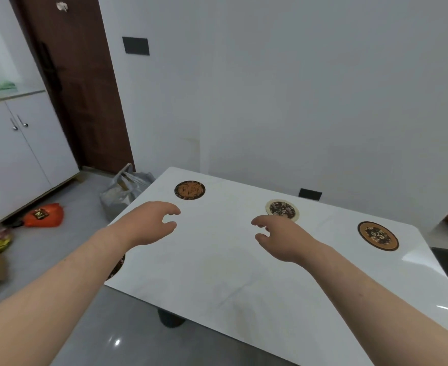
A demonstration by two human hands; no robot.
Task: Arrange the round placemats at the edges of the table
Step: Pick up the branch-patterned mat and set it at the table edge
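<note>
Reaching out over the white bench (pixel 244 273) with both bare arms, palms down and nothing held in either one. Over on the left, the left hand (pixel 152 223) hovers above the bench's left side with its fingers loosely curled and spread, thumb tucked a bit under, wrist nearly straight with the forearm coming in from the bottom-left corner. Peeking out from under that forearm, right at the left edge of the bench, is a dark placemat (pixel 116 266), mostly hidden so I can't make out the pattern. Just beyond the left fingertips, near the far left corner, sits an orange-brown placemat with a dark rim (pixel 189 190). Moving right, the right hand (pixel 281 239) is open too, fingers bent and pointing left, and it sits just in front of a cream-rimmed placemat (pixel 282 210) by the far edge, covering a sliver of it. Furthest right, near the far right corner, lies a tan-rimmed placemat (pixel 378 235), well apart from either hand.
</note>
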